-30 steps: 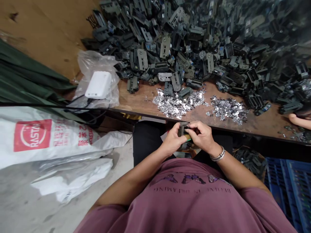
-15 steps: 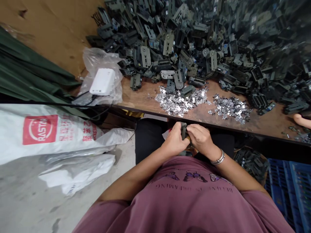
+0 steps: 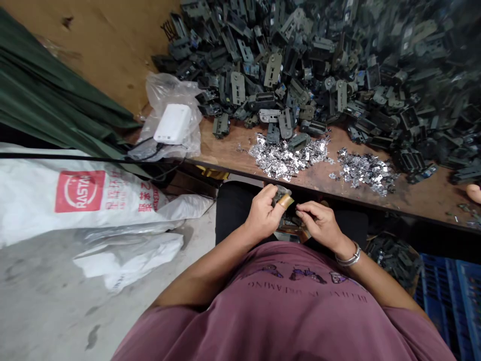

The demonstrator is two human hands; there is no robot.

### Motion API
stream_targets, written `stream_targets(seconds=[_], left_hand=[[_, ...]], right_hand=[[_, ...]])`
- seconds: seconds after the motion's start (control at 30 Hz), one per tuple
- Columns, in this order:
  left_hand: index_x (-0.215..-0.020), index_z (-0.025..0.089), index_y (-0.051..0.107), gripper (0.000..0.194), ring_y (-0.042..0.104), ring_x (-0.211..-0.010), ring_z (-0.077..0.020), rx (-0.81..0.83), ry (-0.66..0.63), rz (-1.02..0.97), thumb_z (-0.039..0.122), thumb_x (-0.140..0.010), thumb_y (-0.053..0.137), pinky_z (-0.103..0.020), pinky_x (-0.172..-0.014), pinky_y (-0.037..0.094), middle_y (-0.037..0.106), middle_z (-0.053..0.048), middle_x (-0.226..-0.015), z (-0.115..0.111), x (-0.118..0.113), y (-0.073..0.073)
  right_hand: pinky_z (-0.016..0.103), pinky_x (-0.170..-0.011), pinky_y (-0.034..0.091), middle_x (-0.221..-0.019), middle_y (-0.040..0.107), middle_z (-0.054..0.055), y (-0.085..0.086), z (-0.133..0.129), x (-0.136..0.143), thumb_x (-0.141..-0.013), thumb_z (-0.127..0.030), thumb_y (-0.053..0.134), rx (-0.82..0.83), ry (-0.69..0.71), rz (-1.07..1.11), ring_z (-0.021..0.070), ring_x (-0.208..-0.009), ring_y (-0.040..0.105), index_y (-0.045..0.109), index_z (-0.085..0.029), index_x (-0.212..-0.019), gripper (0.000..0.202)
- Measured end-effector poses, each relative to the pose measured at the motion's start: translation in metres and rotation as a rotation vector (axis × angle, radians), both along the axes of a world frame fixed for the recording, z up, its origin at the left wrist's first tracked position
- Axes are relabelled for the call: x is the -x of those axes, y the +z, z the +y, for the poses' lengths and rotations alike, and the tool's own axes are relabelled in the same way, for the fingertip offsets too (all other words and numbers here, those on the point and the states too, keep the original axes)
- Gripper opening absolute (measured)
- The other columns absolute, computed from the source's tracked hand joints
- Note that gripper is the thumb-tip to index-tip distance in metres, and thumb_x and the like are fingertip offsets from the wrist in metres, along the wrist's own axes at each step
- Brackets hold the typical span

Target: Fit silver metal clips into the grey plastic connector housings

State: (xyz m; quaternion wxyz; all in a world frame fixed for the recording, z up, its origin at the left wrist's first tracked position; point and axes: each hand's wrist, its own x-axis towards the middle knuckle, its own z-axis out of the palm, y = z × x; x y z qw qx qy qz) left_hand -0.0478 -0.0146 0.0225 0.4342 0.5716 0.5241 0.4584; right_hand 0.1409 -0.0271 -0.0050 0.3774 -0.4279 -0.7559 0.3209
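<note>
Left grip (image 3: 262,213): fingers and thumb curled round a part (image 3: 281,191), dark grey and mostly hidden by the hand.
Right grip (image 3: 322,225): thumb and fingertips drawn near each other, just beside the part and apart from it; whether they pinch something small, I cannot tell.
Part: over the lap, in front of the bench (image 3: 215,149) and off its surface.
Yellow piece (image 3: 285,201): at the left thumb, perhaps a wrap; if loose, it could slip and weaken the hold.
Drop risk: with only one hand on the part, a slack hold could let it fall between the legs.
Clip risk: anything tiny in the right fingers could be lost below, being hard to see against the dark trousers (image 3: 235,208).
Left clips (image 3: 274,161): a shiny pile near the bench edge, a few dark pieces lying on it; a careless sweep might spill some.
Right clips (image 3: 366,171): a second pile, apart from the first.
Heap (image 3: 272,70): dark pieces stacked behind both piles; a pull low down could start a slide.
In the way: the bench edge, between hands and clips.
Left side: white box (image 3: 173,124) on clear plastic, a cable (image 3: 75,157) and a sack (image 3: 30,195).
Right side: blue crates (image 3: 438,291); another person's finger (image 3: 474,193) at the border.
</note>
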Motion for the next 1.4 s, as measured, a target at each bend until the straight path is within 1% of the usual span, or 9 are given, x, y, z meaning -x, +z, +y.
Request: stream_targets(seconds=[0.13,0.43,0.57,0.73,0.9,1.07,1.2,1.3,1.4], left_hand=[[-0.077,0.019,0.066,0.024,0.056,-0.076,-0.0196,0.22,0.011,-0.261,0.043,-0.079,0.064,-0.03,-0.072,0.045,0.064,-0.003,-0.078,0.002,0.003,-0.005],[-0.074,0.016,0.064,0.047,0.054,-0.044,-0.0146,0.697,0.045,-0.673,0.062,-0.077,0.057,-0.027,-0.042,0.044,0.061,-0.003,-0.058,0.003,0.003,-0.007],[-0.071,0.017,0.063,0.036,0.046,-0.043,-0.0108,0.594,-0.17,-0.457,0.052,-0.068,0.072,-0.023,-0.044,0.036,0.055,0.002,-0.052,0.006,0.004,-0.013],[-0.059,0.018,0.057,0.034,0.044,-0.051,-0.0129,0.48,-0.387,0.061,0.042,-0.081,0.052,-0.025,-0.05,0.032,0.048,0.002,-0.052,0.015,-0.006,-0.052],[-0.069,0.017,0.057,0.027,0.053,-0.074,-0.0185,0.365,-0.295,0.285,0.034,-0.087,0.044,-0.03,-0.07,0.042,0.056,-0.003,-0.072,0.024,-0.028,-0.084],[-0.09,0.018,0.064,0.036,0.058,-0.099,-0.026,0.291,-0.305,0.271,0.052,-0.081,0.059,-0.037,-0.086,0.045,0.062,-0.01,-0.1,0.024,-0.039,-0.084],[-0.078,0.015,0.062,0.053,0.059,-0.066,-0.0177,0.44,-0.273,-0.239,0.068,-0.078,0.055,-0.028,-0.057,0.046,0.063,-0.007,-0.074,0.027,-0.031,-0.071],[-0.082,0.016,0.059,0.061,0.057,-0.055,-0.0128,0.575,-0.19,-0.728,0.076,-0.069,0.06,-0.021,-0.04,0.038,0.068,-0.008,-0.08,0.036,-0.022,-0.053],[-0.084,0.016,0.058,0.059,0.054,-0.045,-0.0103,0.631,-0.17,-0.885,0.068,-0.062,0.072,-0.018,-0.033,0.032,0.068,-0.005,-0.071,0.043,-0.018,-0.038]], right_hand=[[0.028,-0.066,0.054,-0.081,0.071,0.004,-0.002,0.001,0.0,-0.092,-0.023,0.056,0.004,0.001,-0.006,0.0152,-0.071,0.066,0.07,-0.022,-0.094,0.015],[0.029,-0.064,0.053,-0.077,0.071,0.003,0.003,0.02,-0.012,-0.091,-0.024,0.058,-0.024,-0.026,-0.046,0.0155,-0.068,0.066,0.071,-0.022,-0.092,0.013],[0.032,-0.067,0.054,-0.082,0.071,0.005,0.009,0.056,-0.019,-0.09,-0.026,0.056,-0.157,-0.155,-0.133,0.0173,-0.071,0.065,0.07,-0.02,-0.094,0.015],[0.039,-0.084,0.054,-0.105,0.067,0.012,0.017,0.117,-0.012,-0.09,-0.024,0.053,-0.263,-0.26,-0.355,0.0224,-0.088,0.064,0.065,-0.015,-0.116,0.03],[0.037,-0.088,0.051,-0.119,0.063,0.013,0.02,0.168,0.012,-0.087,-0.016,0.054,-0.24,-0.277,-0.696,0.0268,-0.105,0.06,0.065,-0.019,-0.124,0.038],[0.03,-0.08,0.049,-0.113,0.066,0.01,0.014,0.2,0.017,-0.092,-0.015,0.049,-0.16,-0.239,-0.801,0.0226,-0.096,0.063,0.072,-0.021,-0.111,0.031],[0.028,-0.081,0.05,-0.118,0.067,0.009,0.016,0.185,0.004,-0.096,-0.015,0.043,-0.329,-0.259,-0.683,0.0202,-0.099,0.063,0.07,-0.021,-0.115,0.034],[0.029,-0.085,0.051,-0.118,0.068,0.009,0.015,0.143,-0.002,-0.098,-0.014,0.04,-0.508,-0.193,-0.61,0.0191,-0.104,0.063,0.07,-0.021,-0.113,0.034],[0.031,-0.086,0.055,-0.119,0.069,0.009,0.009,0.094,-0.005,-0.097,-0.015,0.045,-0.61,-0.027,-0.49,0.0189,-0.105,0.064,0.069,-0.021,-0.113,0.03]])
